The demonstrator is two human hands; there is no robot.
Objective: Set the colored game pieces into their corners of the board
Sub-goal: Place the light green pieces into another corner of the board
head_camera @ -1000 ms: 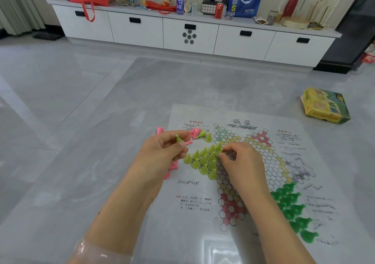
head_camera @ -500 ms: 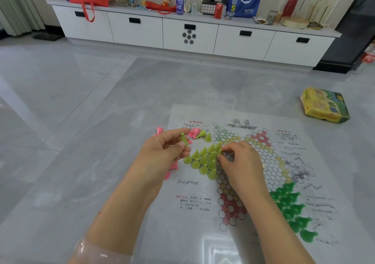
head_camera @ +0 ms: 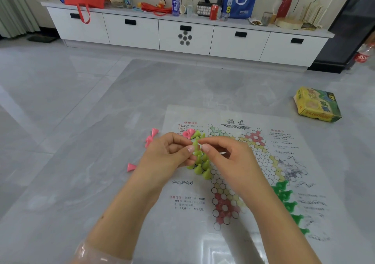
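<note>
Down on the grey floor (head_camera: pixel 81 121) lies the paper board (head_camera: pixel 263 233), a thin glossy sheet that I judge would slide or crease if I leaned on it, so I keep my weight off it. Its star of printed circles runs from the far corner to the near one, and dark green pieces (head_camera: pixel 288 204) stand in a row along its right side. Closer to me, the yellow-green pieces (head_camera: pixel 200 167) are packed in the left corner, touching one another. A few pink pieces (head_camera: pixel 151 139) lie loose off the board's left edge, tipped on their sides. My left hand (head_camera: pixel 166 158) and right hand (head_camera: pixel 229 162) meet just above the yellow-green cluster, both pinching one yellow-green piece (head_camera: pixel 195 144) between thumb and forefinger, the other fingers curled loosely. It looks like small hollow plastic: light, stiff, a little slick, with a narrow top and a wide round foot. I reckon the narrow top is the place to hold it, so the foot can settle flat on a circle. A careless knock would probably topple its neighbours.
</note>
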